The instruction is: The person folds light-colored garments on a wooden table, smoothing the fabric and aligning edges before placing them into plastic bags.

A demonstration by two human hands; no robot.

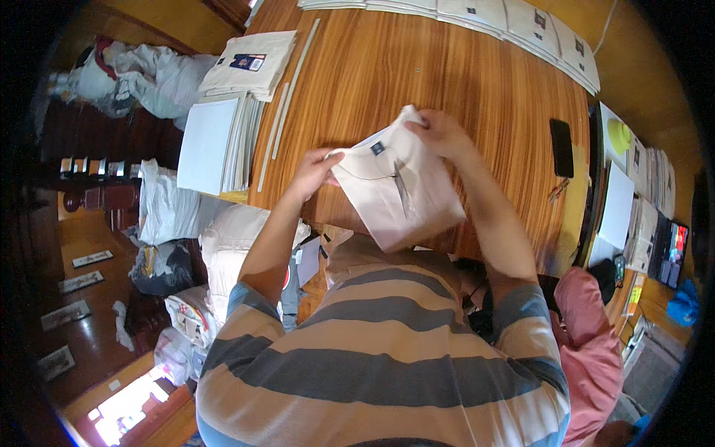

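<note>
A folded cream T-shirt (372,201) is held up tilted over the near part of the wooden table (387,63). Its collar edge points away from me, with a small dark label inside the neck and a dark string-like line across the front. My left hand (316,175) pinches the left shoulder corner. At the far right corner, my right hand (441,134) grips the cloth between thumb and fingers. The lower right of the shirt is slightly blurred.
Left on the table lie folded shirts with a hang tag (279,52), a stack of white sheets (208,145) and thin pale strips (296,82). More folded shirts (521,33) line the far edge. A black phone (562,147) and small thread snips (558,190) lie right. A person's red sleeve (585,313) is nearby.
</note>
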